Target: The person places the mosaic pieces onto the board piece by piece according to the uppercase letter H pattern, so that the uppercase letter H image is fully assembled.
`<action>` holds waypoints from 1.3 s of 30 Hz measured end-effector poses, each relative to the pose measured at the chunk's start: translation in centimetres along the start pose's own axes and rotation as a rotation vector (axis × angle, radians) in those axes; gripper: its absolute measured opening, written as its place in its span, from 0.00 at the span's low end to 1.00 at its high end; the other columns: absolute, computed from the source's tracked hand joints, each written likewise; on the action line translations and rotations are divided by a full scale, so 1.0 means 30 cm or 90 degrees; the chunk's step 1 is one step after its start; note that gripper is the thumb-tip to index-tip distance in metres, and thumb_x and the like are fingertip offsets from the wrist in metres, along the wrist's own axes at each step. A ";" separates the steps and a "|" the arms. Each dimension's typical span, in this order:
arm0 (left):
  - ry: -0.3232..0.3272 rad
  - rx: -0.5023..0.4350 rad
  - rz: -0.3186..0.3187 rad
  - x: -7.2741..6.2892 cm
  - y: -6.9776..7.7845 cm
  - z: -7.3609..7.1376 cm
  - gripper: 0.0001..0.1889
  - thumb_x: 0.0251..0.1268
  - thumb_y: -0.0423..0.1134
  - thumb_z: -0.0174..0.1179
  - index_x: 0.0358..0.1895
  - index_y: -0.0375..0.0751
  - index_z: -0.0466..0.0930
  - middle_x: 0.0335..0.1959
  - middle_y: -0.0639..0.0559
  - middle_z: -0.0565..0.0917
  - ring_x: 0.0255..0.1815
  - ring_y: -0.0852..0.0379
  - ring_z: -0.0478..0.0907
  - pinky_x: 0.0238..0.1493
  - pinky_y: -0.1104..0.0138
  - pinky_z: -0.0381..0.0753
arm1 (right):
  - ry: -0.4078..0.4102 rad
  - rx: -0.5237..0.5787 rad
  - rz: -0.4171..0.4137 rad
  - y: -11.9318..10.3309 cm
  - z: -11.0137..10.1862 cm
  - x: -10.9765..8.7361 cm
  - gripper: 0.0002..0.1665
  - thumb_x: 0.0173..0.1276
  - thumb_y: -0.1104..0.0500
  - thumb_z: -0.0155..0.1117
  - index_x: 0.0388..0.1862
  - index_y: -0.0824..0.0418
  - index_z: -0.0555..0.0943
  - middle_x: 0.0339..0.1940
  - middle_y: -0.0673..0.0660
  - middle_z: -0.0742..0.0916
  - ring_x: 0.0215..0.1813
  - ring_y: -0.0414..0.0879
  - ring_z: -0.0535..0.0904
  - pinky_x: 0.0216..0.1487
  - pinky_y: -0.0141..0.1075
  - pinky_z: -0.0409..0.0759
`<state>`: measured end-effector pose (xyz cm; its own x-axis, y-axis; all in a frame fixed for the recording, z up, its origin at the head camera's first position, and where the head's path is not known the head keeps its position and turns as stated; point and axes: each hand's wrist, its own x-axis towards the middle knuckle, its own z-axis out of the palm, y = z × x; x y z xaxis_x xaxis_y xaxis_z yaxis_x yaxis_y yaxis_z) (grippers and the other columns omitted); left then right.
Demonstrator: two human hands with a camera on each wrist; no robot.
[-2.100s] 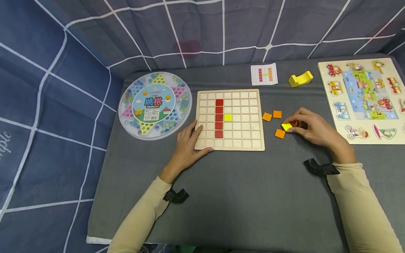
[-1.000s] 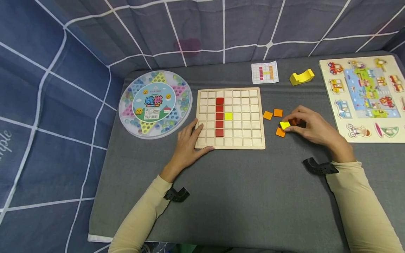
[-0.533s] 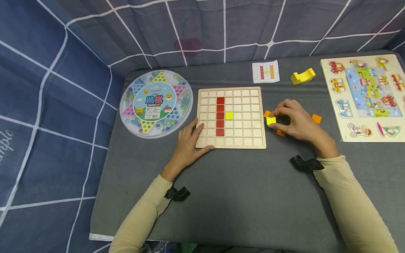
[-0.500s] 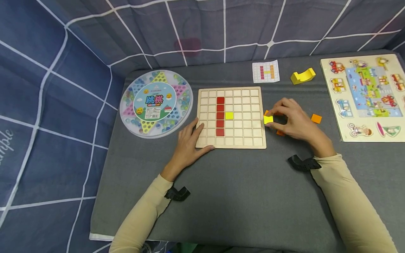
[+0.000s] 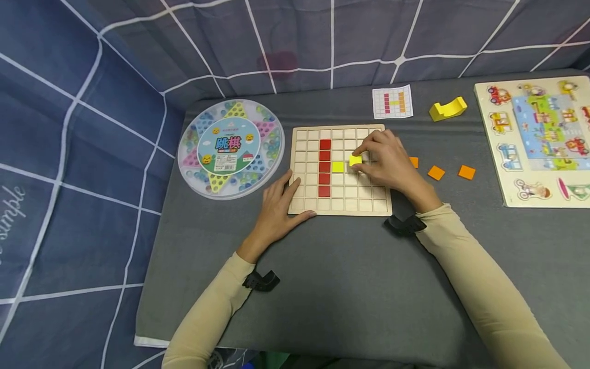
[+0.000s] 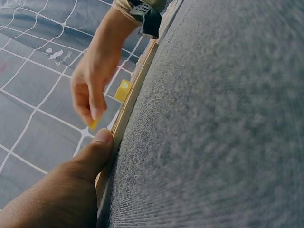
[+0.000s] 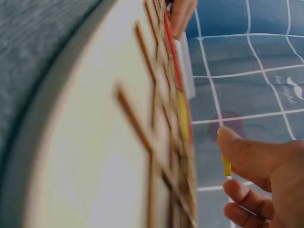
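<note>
A wooden grid board [image 5: 343, 206] lies on the table, with a column of several red square tiles [image 5: 324, 166] and one yellow tile [image 5: 338, 167] to their right. My right hand [image 5: 387, 163] is over the board's right half and pinches another yellow square tile [image 5: 355, 160] between thumb and fingers. In the right wrist view that tile [image 7: 227, 164] stands out past the thumb tip, above the board surface. My left hand [image 5: 275, 212] rests at the board's front left corner, fingers along the left edge and thumb [image 6: 102, 137] on the front edge.
Loose orange tiles [image 5: 436, 172] lie right of the board, one partly hidden by my right hand. A printed pattern card [image 5: 393, 102] and a yellow curved block [image 5: 448, 109] sit behind. A round Chinese checkers set [image 5: 231, 148] is at left, a picture puzzle board [image 5: 536, 187] at right.
My right hand has picked up the yellow tile from beside the orange tiles and carried it left over the board. An orange tile now lies farther right. The left hand stays in place.
</note>
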<state>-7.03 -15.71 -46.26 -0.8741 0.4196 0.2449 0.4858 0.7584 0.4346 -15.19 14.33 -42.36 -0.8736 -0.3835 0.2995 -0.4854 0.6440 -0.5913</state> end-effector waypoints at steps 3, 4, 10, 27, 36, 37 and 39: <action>-0.003 0.002 0.001 0.002 -0.001 0.001 0.47 0.57 0.65 0.64 0.73 0.38 0.64 0.76 0.38 0.58 0.72 0.39 0.60 0.65 0.44 0.59 | -0.023 0.003 0.026 0.013 0.023 0.001 0.17 0.51 0.56 0.81 0.39 0.61 0.88 0.40 0.58 0.80 0.48 0.55 0.69 0.48 0.48 0.61; -0.004 0.001 0.001 0.002 -0.001 0.001 0.47 0.58 0.66 0.62 0.73 0.38 0.64 0.76 0.38 0.58 0.72 0.39 0.60 0.65 0.44 0.59 | -0.030 0.004 0.032 0.017 0.029 0.000 0.17 0.51 0.56 0.81 0.39 0.61 0.88 0.41 0.58 0.80 0.49 0.55 0.69 0.49 0.48 0.61; -0.001 0.000 -0.003 0.001 0.001 0.001 0.47 0.56 0.62 0.67 0.73 0.38 0.63 0.76 0.37 0.58 0.72 0.39 0.60 0.63 0.44 0.60 | -0.047 0.009 0.052 0.022 0.047 0.000 0.16 0.53 0.55 0.80 0.39 0.59 0.88 0.43 0.58 0.80 0.50 0.56 0.69 0.50 0.49 0.60; -0.004 -0.001 -0.007 0.002 -0.003 0.004 0.48 0.58 0.70 0.59 0.73 0.39 0.63 0.76 0.39 0.57 0.72 0.39 0.60 0.63 0.44 0.60 | -0.027 0.023 0.092 0.015 0.067 -0.002 0.18 0.51 0.56 0.81 0.39 0.61 0.88 0.43 0.58 0.78 0.54 0.58 0.67 0.51 0.51 0.57; -0.011 0.000 -0.010 0.001 -0.003 0.005 0.47 0.57 0.64 0.65 0.74 0.39 0.62 0.77 0.39 0.57 0.73 0.39 0.59 0.64 0.45 0.59 | -0.047 -0.006 0.078 0.013 0.067 -0.005 0.18 0.52 0.53 0.81 0.39 0.58 0.86 0.47 0.59 0.77 0.56 0.60 0.66 0.53 0.54 0.58; -0.011 -0.001 -0.010 0.002 -0.002 0.005 0.47 0.56 0.62 0.67 0.74 0.39 0.62 0.77 0.39 0.57 0.73 0.39 0.59 0.64 0.45 0.59 | -0.047 -0.006 0.077 0.013 0.067 -0.005 0.18 0.51 0.53 0.81 0.39 0.58 0.86 0.46 0.59 0.77 0.57 0.60 0.66 0.53 0.54 0.58; -0.011 -0.001 -0.011 0.002 0.000 0.004 0.47 0.54 0.59 0.70 0.74 0.39 0.62 0.77 0.39 0.57 0.73 0.39 0.59 0.64 0.45 0.59 | -0.048 -0.005 0.077 0.013 0.068 -0.005 0.19 0.51 0.53 0.81 0.39 0.58 0.85 0.46 0.59 0.77 0.58 0.60 0.66 0.54 0.54 0.58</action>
<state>-7.09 -15.64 -46.35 -0.8825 0.4147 0.2220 0.4702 0.7654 0.4395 -15.17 13.28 -44.15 -0.9207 -0.3517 0.1692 -0.3776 0.6929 -0.6142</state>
